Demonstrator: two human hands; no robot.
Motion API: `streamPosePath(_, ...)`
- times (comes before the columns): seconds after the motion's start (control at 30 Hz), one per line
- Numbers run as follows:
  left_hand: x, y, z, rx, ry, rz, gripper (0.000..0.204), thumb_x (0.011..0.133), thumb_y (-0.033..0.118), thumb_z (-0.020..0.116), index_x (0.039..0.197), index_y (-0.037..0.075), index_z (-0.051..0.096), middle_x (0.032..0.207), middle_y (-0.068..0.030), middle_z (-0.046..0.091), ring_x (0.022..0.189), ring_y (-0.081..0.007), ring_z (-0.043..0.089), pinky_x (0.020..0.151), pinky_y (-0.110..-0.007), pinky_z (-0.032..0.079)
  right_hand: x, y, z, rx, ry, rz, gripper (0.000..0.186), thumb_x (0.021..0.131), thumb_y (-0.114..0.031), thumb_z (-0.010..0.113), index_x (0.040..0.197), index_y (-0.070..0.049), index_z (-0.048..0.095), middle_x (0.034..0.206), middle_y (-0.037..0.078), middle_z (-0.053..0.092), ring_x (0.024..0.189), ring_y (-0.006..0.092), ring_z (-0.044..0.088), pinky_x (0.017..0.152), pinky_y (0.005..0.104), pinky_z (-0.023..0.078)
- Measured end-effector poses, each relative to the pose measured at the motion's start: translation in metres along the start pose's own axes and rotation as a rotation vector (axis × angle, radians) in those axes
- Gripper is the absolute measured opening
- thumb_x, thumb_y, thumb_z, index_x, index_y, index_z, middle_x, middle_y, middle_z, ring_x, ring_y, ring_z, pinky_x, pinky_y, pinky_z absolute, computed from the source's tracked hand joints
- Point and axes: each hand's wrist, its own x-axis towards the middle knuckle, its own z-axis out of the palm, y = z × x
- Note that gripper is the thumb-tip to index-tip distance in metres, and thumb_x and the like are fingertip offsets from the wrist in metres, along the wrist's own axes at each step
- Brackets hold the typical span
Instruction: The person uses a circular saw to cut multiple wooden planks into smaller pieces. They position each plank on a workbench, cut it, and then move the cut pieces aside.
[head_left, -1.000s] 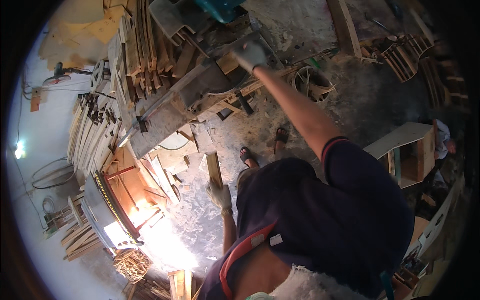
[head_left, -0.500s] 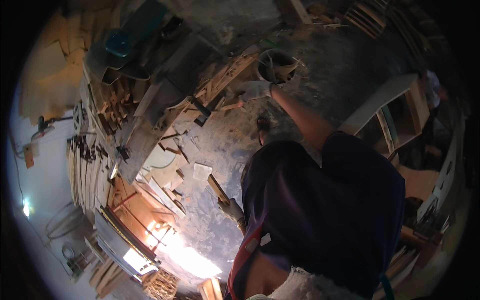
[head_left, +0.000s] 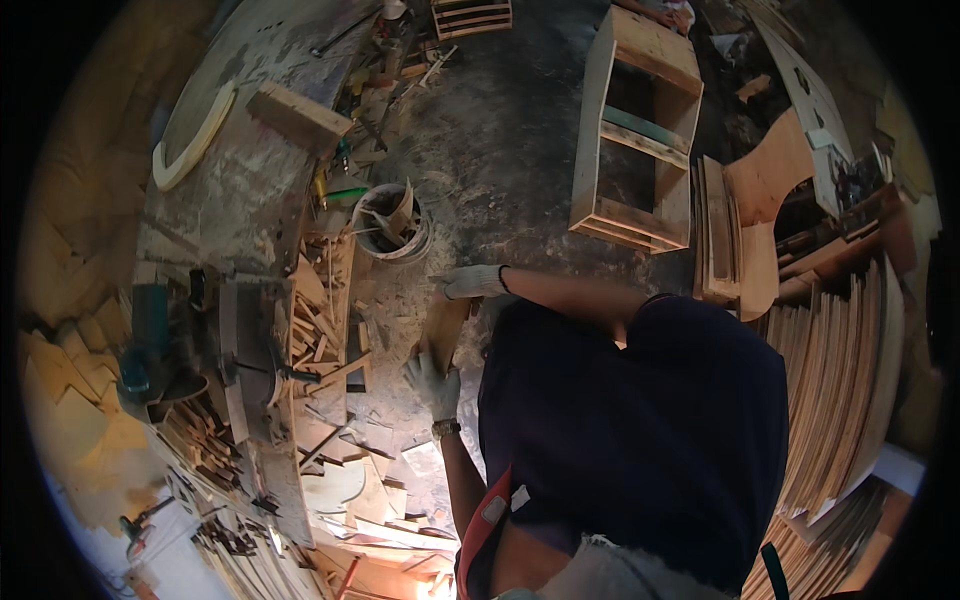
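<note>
A short wooden board [head_left: 445, 328] spans the gap between my hands, in front of my body. My left hand [head_left: 433, 385], in a pale work glove with a wristwatch behind it, grips the near end. At the far end, my right hand [head_left: 472, 282], gloved the same way, is closed on the board; its fingertips are partly hidden. Just beyond the right hand stands a round bucket [head_left: 425, 243] with wood offcuts in it.
To the left is a workbench with a machine [head_left: 250, 345] and wood scraps around it. An open wooden frame cabinet [head_left: 590, 150] stands far right, near another person's hand [head_left: 660, 14]. Stacked curved boards [head_left: 835, 385] line the right. Offcuts [head_left: 375, 490] litter the floor near left.
My view has swung to the left. My right hand has drawn back from beside the bench, and my left hand has come up to it, so both now hold the board.
</note>
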Motion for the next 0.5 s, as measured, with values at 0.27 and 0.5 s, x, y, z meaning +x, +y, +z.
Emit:
streamPosePath(0.27,0.078,0.071,0.044,0.028,-0.182,-0.078,0.095,0.077,0.035,0.083,0.160,0.017,0.039,0.161,-0.0237,0.033,0.146,-0.0439,0.036,0.117,-0.055,0.032,0.029,0.099,-0.129,-0.378,0.144,-0.136,0.032,0.098,-0.026,0.062,0.117,-0.001,0.069,0.117,0.018,0.069,0.094,0.0291,0.073,0.070,0.0412,0.061)
streamPosePath(0.5,0.118,0.101,0.058,-0.031,-0.318,-0.294,0.090,0.080,0.029,0.082,0.158,0.013,0.040,0.160,-0.0261,0.033,0.140,-0.0451,0.044,0.111,-0.049,0.043,0.083,0.179,-0.384,0.970,0.682,0.199,0.035,0.102,-0.036,0.058,0.114,-0.004,0.067,0.098,0.015,0.071,0.080,0.0280,0.072,0.062,0.0415,0.059)
